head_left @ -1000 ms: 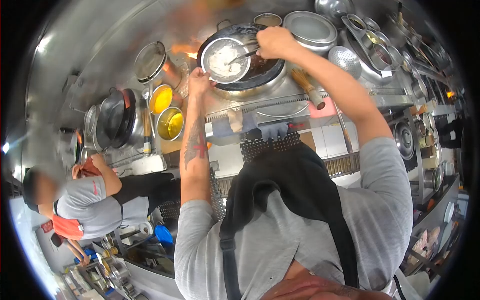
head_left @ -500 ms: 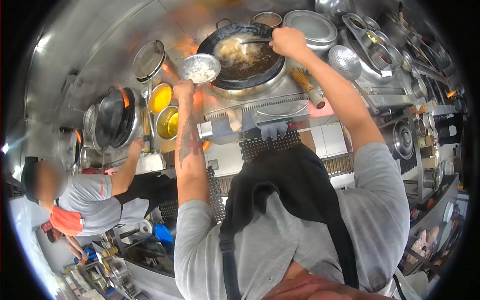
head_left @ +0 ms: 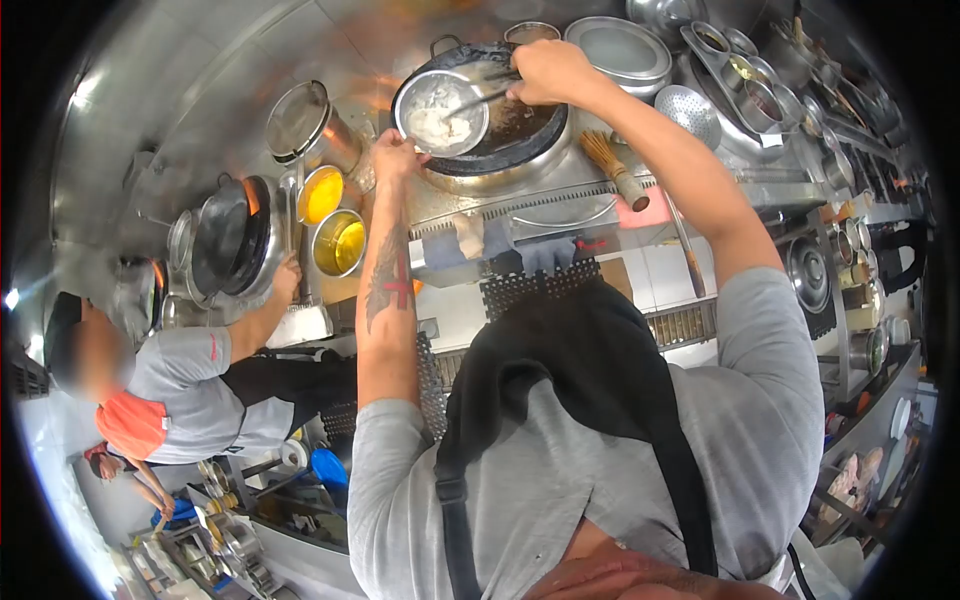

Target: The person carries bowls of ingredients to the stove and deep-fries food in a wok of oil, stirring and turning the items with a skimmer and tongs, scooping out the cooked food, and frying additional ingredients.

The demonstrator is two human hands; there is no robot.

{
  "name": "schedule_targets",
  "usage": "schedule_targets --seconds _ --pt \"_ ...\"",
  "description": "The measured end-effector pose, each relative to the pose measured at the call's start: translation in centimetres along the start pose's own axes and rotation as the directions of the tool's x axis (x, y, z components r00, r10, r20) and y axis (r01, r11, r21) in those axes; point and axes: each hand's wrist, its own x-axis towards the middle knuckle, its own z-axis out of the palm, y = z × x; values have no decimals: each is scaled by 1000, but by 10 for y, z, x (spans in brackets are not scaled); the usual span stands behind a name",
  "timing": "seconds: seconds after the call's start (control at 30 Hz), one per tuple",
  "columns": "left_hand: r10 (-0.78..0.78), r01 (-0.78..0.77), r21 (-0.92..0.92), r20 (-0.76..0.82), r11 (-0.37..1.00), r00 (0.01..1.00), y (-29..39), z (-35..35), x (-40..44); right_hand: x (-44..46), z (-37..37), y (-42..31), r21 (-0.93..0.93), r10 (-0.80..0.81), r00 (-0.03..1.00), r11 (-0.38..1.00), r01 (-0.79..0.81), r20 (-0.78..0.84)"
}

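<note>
My left hand (head_left: 398, 156) grips the rim of a round metal bowl (head_left: 441, 112) with whitish, floury pieces inside, tilted over the left part of a dark wok (head_left: 510, 147). Closed around dark chopsticks or tongs (head_left: 484, 101) is my right hand (head_left: 552, 74); the tool's tips reach into the bowl among the pieces. Bubbling brown oil shows in the wok beside the bowl.
Left of the wok are a strainer on a pot (head_left: 299, 122) and two containers of yellow liquid (head_left: 338, 243). A bamboo brush (head_left: 614, 170), perforated ladle (head_left: 688, 116) and lidded pot (head_left: 618, 52) are on the right. A co-worker (head_left: 180, 365) reaches toward another wok (head_left: 220, 235).
The bowl has moved from beside the wok to over it, tilting toward me. My right hand has shifted left, bringing the tool from the oil into the bowl. The co-worker's arm extends farther.
</note>
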Motion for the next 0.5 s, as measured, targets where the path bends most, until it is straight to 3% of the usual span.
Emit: schedule_targets --seconds 0.1,0.17,0.5 --pt "-6 15 -104 83 994 997 7 6 7 -7 23 3 35 21 990 999 -26 136" --pt "-47 51 -72 52 996 998 3 19 9 -13 46 -7 19 18 1000 1000 -19 22" --pt "-216 189 -160 -174 969 961 -15 -10 10 7 42 19 -21 153 984 988 -155 -93"
